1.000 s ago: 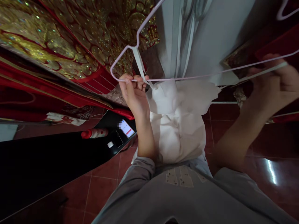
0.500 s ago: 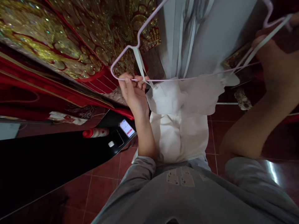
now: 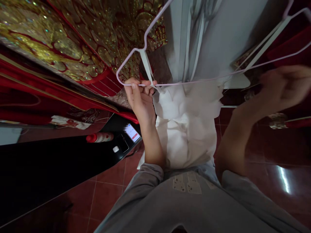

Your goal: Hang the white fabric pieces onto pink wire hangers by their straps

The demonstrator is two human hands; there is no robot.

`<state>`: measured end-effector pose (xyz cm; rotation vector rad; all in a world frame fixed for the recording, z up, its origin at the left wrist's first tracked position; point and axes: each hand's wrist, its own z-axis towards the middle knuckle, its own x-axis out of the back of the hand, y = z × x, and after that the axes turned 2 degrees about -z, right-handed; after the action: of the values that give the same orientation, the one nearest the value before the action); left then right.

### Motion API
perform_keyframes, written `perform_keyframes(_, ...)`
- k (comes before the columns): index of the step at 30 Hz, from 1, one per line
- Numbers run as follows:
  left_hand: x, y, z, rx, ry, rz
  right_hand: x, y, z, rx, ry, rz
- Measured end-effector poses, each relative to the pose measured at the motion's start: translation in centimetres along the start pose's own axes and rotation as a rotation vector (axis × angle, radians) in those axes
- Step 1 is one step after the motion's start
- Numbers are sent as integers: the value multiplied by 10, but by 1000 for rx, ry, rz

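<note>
My left hand [image 3: 142, 100] grips the lower bar of a pale pink clothes hanger [image 3: 189, 83] near its left corner. A white strap [image 3: 146, 64] hangs over the hanger's left notch and runs down past my fingers. Another white strap [image 3: 267, 43] loops over the right notch. Both lead to a white garment [image 3: 175, 103] with a ruffled upper layer, which hangs below the bar in front of my body. My right hand [image 3: 284, 84] is below the hanger's right end, apart from the bar and straps; motion blur smears its fingers.
Red and gold sequined clothes [image 3: 82, 42] hang at left, and long grey-white fabric [image 3: 213, 42] hangs ahead. A black table [image 3: 60, 165] at left bears a lit phone [image 3: 132, 133], a dark phone [image 3: 122, 144], a small white case [image 3: 116, 149] and a red-capped bottle [image 3: 99, 138].
My right hand has come off the right strap and moved down, toward my body. The right strap now sits over the hanger's right notch. My left hand keeps its hold.
</note>
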<state>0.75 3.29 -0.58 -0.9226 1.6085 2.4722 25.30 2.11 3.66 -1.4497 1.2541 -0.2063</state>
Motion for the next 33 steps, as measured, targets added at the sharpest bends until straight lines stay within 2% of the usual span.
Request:
perform_keyframes(1,1,-1,0,-5,-10,12,4,10,-5,239,-112,-62)
perform_keyframes(2,3,-2,1,-11,-21,19,6,21,-8,390,-260,-150)
perform_keyframes(3,4,-3,2,-16,-35,16,7,30,-10,452,-424,-241)
perform_keyframes(5,6,-4,3,-24,-56,-16,4,43,-13,396,-682,-341)
perform_keyframes(7,6,-6,2,-14,-37,-27,-1,48,-14,277,-780,-261)
perform_keyframes(10,2,-9,-5,28,19,11,-7,47,-16,156,-788,-85)
perform_keyframes(15,-10,-12,-22,18,47,27,-3,46,-9,117,-748,-66)
perform_keyframes(18,-9,-12,-28,35,-53,12,-2,50,-5,106,-771,-72)
perform_keyframes(21,2,-9,-28,96,-178,37,-5,54,-5,143,-752,-65)
perform_keyframes(24,17,3,-24,85,-250,134,-6,55,-7,180,-709,-75)
perform_keyframes(27,23,25,-18,29,-251,143,-7,55,-7,181,-696,-111)
perform_keyframes(30,17,45,-10,9,-250,73,-8,57,-6,197,-694,-78)
perform_keyframes(33,8,52,-1,-11,-189,-58,-8,58,-5,203,-693,-96)
